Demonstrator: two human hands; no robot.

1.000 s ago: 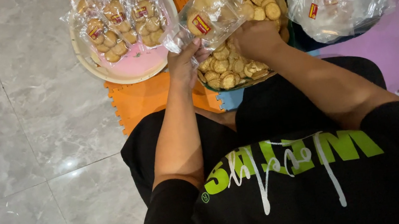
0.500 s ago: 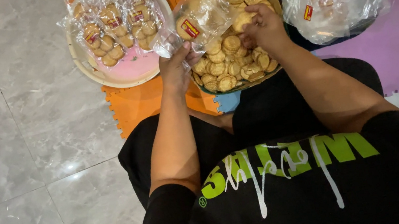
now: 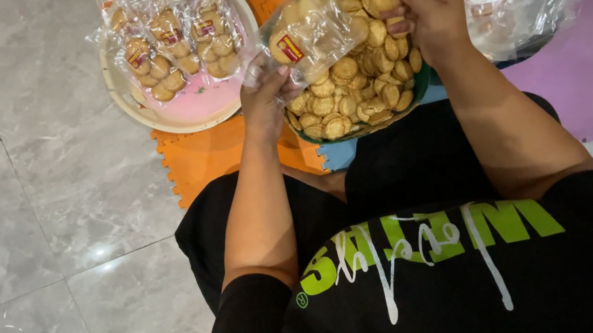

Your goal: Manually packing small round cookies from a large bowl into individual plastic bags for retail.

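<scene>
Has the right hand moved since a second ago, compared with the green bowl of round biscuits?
Yes. The right hand has shifted from the near middle of the green bowl toward its far right rim.

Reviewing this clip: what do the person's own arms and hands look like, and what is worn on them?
Both are bare human hands, no gloves, rings or watch visible on the left hand or the right hand. The forearms are bare too. Black sleeves end near the elbows, part of a black top with large lime-green block lettering and a thin white scrawl printed across the chest.
</scene>
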